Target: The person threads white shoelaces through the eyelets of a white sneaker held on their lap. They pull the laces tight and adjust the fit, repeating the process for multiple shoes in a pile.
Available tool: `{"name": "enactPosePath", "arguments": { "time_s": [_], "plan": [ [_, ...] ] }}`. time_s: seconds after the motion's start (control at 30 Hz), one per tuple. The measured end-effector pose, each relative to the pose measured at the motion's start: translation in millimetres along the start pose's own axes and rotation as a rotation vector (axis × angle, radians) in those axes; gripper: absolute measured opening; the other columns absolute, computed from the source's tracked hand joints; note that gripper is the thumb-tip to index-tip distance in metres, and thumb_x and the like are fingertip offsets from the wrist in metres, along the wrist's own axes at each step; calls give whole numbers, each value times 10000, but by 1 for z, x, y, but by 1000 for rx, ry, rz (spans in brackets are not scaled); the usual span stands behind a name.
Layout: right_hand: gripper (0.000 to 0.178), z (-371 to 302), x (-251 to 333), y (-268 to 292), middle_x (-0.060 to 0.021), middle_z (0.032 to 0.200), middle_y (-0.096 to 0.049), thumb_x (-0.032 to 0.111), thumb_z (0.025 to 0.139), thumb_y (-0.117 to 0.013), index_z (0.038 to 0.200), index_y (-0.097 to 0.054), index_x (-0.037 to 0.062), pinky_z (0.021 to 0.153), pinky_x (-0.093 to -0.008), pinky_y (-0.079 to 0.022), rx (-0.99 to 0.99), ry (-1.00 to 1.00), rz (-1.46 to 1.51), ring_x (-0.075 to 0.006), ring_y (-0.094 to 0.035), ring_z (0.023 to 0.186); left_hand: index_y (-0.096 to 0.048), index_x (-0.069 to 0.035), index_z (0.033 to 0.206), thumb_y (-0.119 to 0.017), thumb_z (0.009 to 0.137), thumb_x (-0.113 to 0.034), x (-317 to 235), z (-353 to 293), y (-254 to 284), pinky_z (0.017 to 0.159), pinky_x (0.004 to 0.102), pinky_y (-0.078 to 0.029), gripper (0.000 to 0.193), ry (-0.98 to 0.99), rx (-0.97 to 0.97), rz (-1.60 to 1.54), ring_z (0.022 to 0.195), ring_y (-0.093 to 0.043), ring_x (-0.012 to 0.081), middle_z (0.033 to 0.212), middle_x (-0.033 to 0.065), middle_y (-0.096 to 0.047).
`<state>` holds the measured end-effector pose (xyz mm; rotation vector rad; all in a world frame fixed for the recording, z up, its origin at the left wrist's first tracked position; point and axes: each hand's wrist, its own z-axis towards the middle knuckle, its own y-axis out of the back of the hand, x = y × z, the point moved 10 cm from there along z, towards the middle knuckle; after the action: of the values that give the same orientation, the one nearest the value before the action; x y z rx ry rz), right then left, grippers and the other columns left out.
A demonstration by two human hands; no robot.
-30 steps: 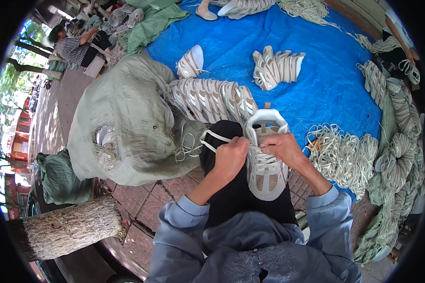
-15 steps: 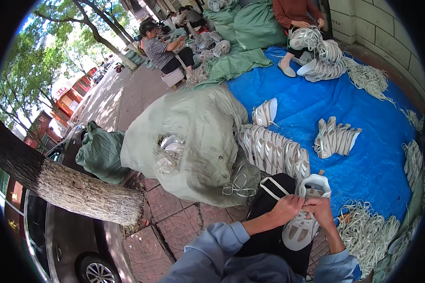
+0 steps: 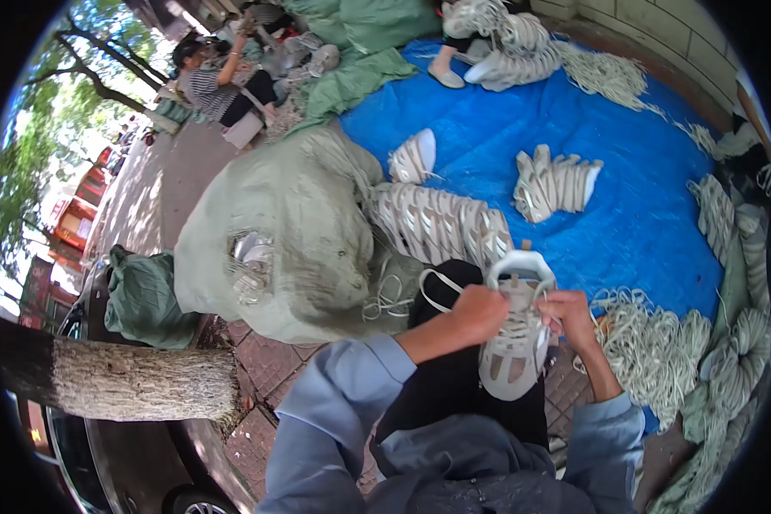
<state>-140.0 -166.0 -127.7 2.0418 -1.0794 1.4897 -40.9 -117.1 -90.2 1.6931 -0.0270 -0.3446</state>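
Holding flat lace [image 3: 423, 289] in curled left fingers [image 3: 488, 310], right fingers [image 3: 557, 308] pinched, round-toed panelled shoe [image 3: 512, 353]

Left hand [image 3: 480, 313] closed on white lace [image 3: 421, 285]; right hand [image 3: 570, 315] at right edge of pale sneaker [image 3: 510, 373], lower centre. Sneaker row [image 3: 437, 224], centre. Blue tarp [image 3: 638, 231], upper right. Lace heap [image 3: 655, 351], right. Tree trunk [image 3: 146, 381], lower left.

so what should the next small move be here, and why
Probably draw the lace snug with the left hand: it stands in a slack loop beyond that hand, while the shoe's lower front is already laced across. The right hand, at the opposite edge, could steady the shoe.
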Motion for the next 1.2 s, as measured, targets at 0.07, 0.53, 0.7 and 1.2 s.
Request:
{"name": "enactPosePath", "arguments": {
  "time_s": [0.07,0.53,0.7,1.2],
  "plan": [
    [159,-1,2,23,17,495,-471,157,749,-645,703,-647,4,392,-211,-262,-120,99,-233,-38,-372,431,-576,1,686,-504,691,-147,16,11,-9,569,442,-482,164,83,152,-97,598,-596,358,630,194,-590],
    [103,-12,28,3,-86,663,-573,150,688,-635,673,-619,50,550,-337,-456,-169,587,-1039,-239,-570,633,-537,-72,631,-562,660,-72,-49,9,41,622,324,-410,38,-412,-308,158,695,-508,211,629,62,-513],
    [125,-5,26,0,-101,676,-563,150,698,-587,636,-565,44,540,-375,-470,-142,589,-1089,-278,-582,632,-542,-53,624,-576,646,-42,-26,32,29,565,371,-433,42,-98,-261,-56,614,-550,256,589,93,-547],
    [48,-5,19,12,-84,698,-575,98,673,-602,676,-582,54,571,-360,-462,-140,572,-913,-277,-576,643,-668,-111,677,-551,648,-83,-17,77,-39,597,386,-462,124,30,286,-303,675,-608,291,691,127,-621]
  ]
}}
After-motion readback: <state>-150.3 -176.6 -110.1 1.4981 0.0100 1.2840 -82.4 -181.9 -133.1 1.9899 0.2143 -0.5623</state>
